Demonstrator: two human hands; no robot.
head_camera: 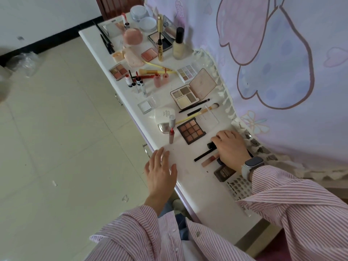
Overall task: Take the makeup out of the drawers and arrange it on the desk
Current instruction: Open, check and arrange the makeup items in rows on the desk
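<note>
White tabletop (190, 178) runs from upper left of frame to lower right, makeup spread along it: foundation bottle (178, 44), gold mascara (160, 37), open neutral palette (192, 92), brown nine-pan palette (191, 131), pink gloss tube (171, 129), brushes and blush pans further up.

Head view: right hand (230, 147), mid-right of frame, fingers curled down over small black item (211, 145); grip looks closed on it, though exact hold partly hidden by knuckles. Beside it: black pencil (204, 155), nude lip tube (210, 160), dark compact (224, 172). Left hand (161, 170) lower centre, fingers spread flat at tabletop edge, holding nothing. Drawer handles (146, 147) along left edge of tabletop; drawers appear closed.

Step, judged: arranging stage, most makeup already out. Next move likely needs setting black item into line with near cluster, clear of pencil and lip tube, without knocking them.
</note>
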